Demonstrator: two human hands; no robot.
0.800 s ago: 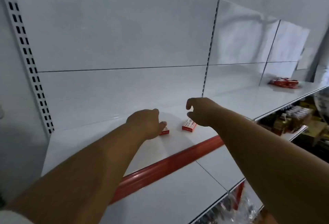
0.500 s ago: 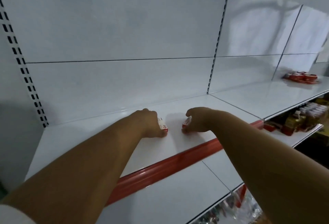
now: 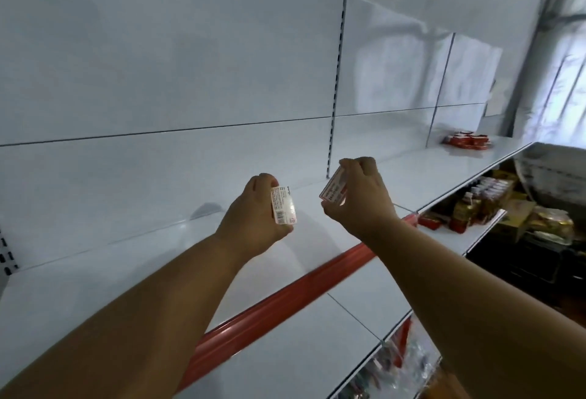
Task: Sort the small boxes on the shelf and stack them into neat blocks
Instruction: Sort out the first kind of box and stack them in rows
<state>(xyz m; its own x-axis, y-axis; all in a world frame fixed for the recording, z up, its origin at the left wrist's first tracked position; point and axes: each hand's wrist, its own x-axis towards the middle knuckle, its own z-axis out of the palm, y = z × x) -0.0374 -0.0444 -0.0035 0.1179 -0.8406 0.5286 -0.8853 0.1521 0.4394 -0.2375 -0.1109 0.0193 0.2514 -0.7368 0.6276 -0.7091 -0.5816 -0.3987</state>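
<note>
A person stands at a long white shelf [image 3: 95, 278] with both bare arms stretched forward over it; each hand holds one small box lifted clear of the shelf surface. The left hand [image 3: 253, 218] is clasped around a small white box [image 3: 283, 205], fingers behind it and thumb below, so its printed face with a barcode turns towards the viewer; the box stands nearly upright. The right hand [image 3: 361, 199] pinches a second small box [image 3: 333, 194], white with a red edge and red print, between thumb and fingertips; this box tilts, its top leaning right and away. The two boxes sit near each other at about the same height but apart, with a gap of bare shelf showing between them. A red strip [image 3: 285, 297] runs along the near edge of the shelf beneath both forearms. Far to the right, at the end of the same shelf against the white back panel [image 3: 158, 65], lies a low cluster of red boxes [image 3: 468, 140]. Lower on the right, a darker shelf [image 3: 456, 233] carries bottles [image 3: 475, 205] and packets; their labels are too blurred to read.
</note>
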